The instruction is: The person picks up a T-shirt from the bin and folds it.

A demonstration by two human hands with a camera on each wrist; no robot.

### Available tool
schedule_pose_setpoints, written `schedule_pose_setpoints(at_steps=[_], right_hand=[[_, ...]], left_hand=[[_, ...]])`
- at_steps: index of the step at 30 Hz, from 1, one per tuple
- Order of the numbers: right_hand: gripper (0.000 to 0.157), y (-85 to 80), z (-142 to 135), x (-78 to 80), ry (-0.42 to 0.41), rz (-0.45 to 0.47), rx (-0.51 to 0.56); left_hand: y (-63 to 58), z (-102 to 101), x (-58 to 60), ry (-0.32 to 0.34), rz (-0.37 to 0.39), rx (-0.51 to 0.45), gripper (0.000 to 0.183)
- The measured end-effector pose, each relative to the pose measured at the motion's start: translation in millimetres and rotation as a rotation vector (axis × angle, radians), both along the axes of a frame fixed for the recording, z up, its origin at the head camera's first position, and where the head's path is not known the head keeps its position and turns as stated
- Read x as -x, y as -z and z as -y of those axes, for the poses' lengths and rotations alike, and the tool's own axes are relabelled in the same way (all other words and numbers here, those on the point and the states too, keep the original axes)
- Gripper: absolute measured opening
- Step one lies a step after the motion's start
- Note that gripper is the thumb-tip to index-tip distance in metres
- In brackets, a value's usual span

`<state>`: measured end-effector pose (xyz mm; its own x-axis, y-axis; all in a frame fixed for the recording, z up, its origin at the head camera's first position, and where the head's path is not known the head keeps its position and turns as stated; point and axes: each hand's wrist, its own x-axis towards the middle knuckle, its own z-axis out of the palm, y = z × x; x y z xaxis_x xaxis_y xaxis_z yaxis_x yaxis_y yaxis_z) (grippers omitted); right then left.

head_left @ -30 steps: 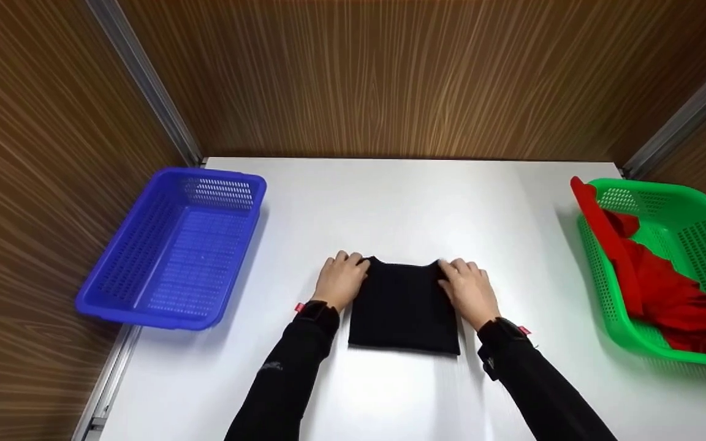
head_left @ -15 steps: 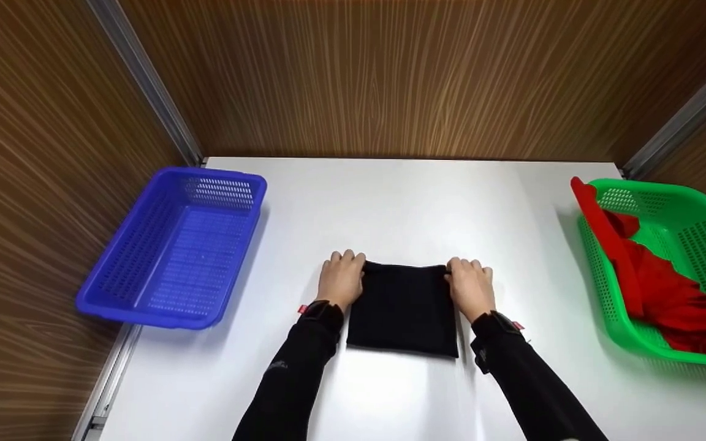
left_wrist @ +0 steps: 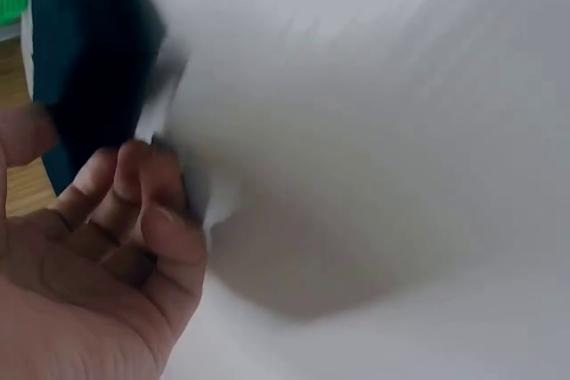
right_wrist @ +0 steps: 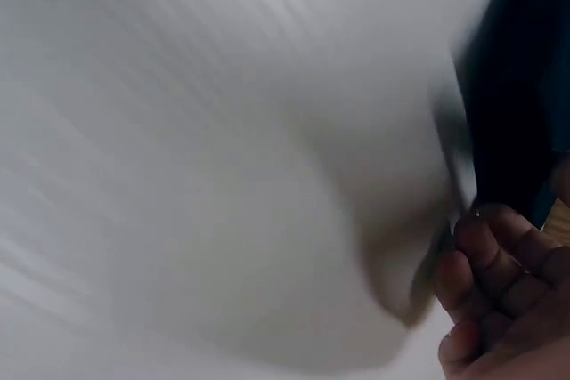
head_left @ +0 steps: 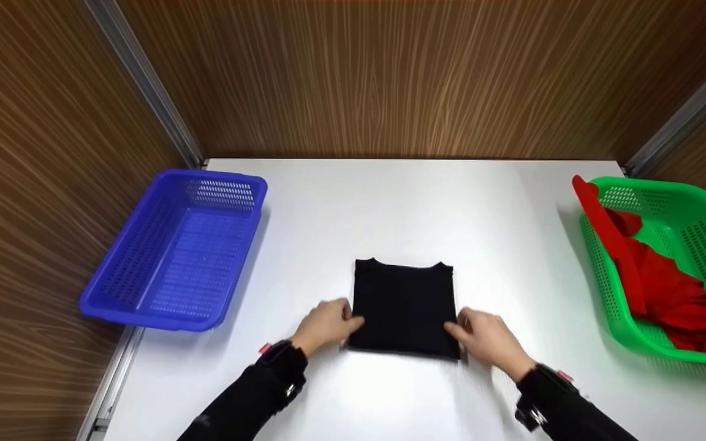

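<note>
A black shirt (head_left: pixel 402 306), folded into a neat square with its neckline at the far side, lies flat on the white table (head_left: pixel 402 208). My left hand (head_left: pixel 326 323) is at its lower left edge, the thumb reaching over the cloth and the fingers bent beside it. Mirroring that, my right hand (head_left: pixel 488 337) is at the lower right edge with its thumb over the fabric. In the left wrist view, thumb and fingertips stand apart near the shirt's dark edge (left_wrist: pixel 89 51). The right wrist view shows bent fingers (right_wrist: pixel 476 238) right at the edge.
On the left stands a blue plastic basket (head_left: pixel 239 257) with nothing in it. A green basket (head_left: pixel 613 318) at the right holds red cloth (head_left: pixel 665 275), part of which hangs over its near-side rim. Wood-grain panels (head_left: pixel 390 79) enclose the table at the back and sides.
Both hands have let go of the shirt's far corners and come down along its sides toward the near corners. The shirt has stayed in about the same place, its neckline corners now uncovered.
</note>
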<state>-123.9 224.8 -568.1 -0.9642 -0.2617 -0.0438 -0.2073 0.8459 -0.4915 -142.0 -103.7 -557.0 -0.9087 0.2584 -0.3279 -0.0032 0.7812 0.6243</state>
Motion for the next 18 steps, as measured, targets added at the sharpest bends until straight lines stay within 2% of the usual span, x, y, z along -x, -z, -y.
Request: schedule_pose_setpoints(at_steps=[3, 6, 13, 18], right_hand=[[0.029, -2.4, 3, -18.2, 0.002, 0.135, 0.050], [0.026, -0.6, 7, -27.2, -0.009, 0.174, 0.085], [0.023, 3.5, 10, -31.0, 0.011, 0.128, 0.074], [0.020, -1.1, 4, -28.8, 0.002, 0.199, 0.088]], left_hand=[[1.4, 3, -15.8, 0.002, 0.089, -0.106, 0.027], [4.2, 4, -24.1, -0.003, 0.104, -0.154, 0.026], [10.3, 4, -29.4, -0.011, 0.103, -0.108, 0.030], [4.9, 8, -26.0, 0.015, 0.115, -0.091, 0.026]])
